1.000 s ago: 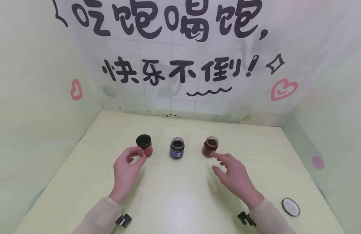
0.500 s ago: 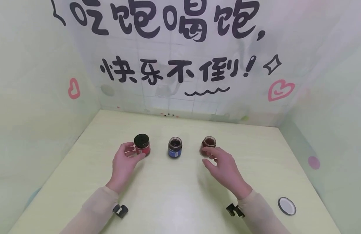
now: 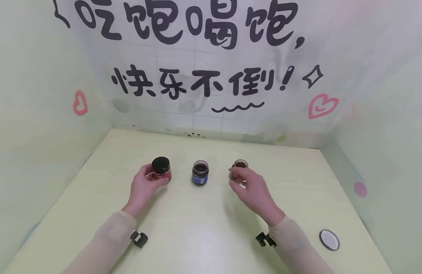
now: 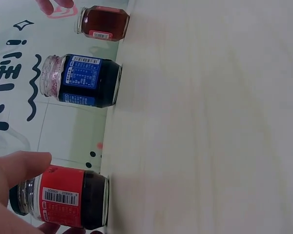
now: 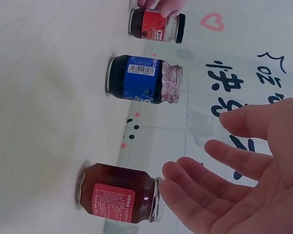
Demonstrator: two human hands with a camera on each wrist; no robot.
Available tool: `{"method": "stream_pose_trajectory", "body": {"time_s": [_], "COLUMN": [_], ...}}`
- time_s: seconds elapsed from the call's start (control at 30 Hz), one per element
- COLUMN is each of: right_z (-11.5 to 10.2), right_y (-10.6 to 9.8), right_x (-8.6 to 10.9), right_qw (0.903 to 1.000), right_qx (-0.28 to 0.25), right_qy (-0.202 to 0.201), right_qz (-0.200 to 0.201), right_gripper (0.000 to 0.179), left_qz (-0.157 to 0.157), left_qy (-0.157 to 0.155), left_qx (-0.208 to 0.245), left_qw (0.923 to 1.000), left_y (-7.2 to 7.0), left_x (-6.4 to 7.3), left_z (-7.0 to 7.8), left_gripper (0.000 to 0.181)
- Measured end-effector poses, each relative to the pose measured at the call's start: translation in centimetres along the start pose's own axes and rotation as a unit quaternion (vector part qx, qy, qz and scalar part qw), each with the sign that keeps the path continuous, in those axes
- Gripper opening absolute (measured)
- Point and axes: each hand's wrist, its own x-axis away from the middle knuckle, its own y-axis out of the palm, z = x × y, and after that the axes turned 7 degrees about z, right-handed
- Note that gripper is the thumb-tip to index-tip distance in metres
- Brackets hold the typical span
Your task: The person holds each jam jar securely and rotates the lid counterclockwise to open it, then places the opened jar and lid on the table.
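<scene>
My left hand (image 3: 142,192) grips a black-lidded jam jar (image 4: 61,195) with a red label, thumb on the near side and fingers round the far side. That jar stands upright on the table. In the middle is a lidless jar of dark jam (image 3: 200,178) with a blue label. To its right stands a lidless jar of reddish-brown contents (image 5: 118,193), partly hidden in the head view by my right hand (image 3: 255,190). The right hand's fingers are spread and relaxed beside this jar's mouth, holding nothing; whether a fingertip touches the glass I cannot tell.
A loose round lid (image 3: 329,239) lies with its white inside up near the table's right edge. The pale table (image 3: 204,228) is bounded by a printed back wall (image 3: 183,114) and side walls. Each sleeve carries a small black clip-like piece.
My left hand has come in round the red-labelled jar and taken hold of it. The right hand has moved left and forward to the brown jar, covering more of it. The head view shifts slightly.
</scene>
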Motion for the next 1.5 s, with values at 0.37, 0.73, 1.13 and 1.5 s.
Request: {"method": "stream_pose_trajectory", "body": {"time_s": [0.37, 0.73, 1.13, 1.5], "right_z": [-0.6, -0.6, -0.8, -1.3], "right_y": [0.8, 1.0, 1.3, 1.2], "right_x": [-0.7, -1.1, -1.2, -1.5], "right_qw": [0.9992, 0.9997, 0.9995, 0.9992], "right_qx": [-0.039, -0.016, -0.015, -0.022], "right_qy": [0.001, -0.003, -0.012, -0.004], "right_qz": [-0.01, -0.018, -0.024, -0.033], "right_gripper": [0.031, 0.033, 0.035, 0.036], "left_qz": [-0.008, 0.003, -0.001, -0.017], "left_qy": [0.008, 0.019, 0.044, 0.041], "left_qx": [-0.053, -0.075, -0.098, -0.083], "left_qw": [0.9986, 0.997, 0.9942, 0.9955], "left_y": [0.1, 0.5, 0.9, 1.7], "left_x": [-1.3, -1.7, 0.5, 1.8], "left_z": [-0.9, -0.6, 0.5, 2.0], "left_gripper": [0.066, 0.056, 0.053, 0.066]}}
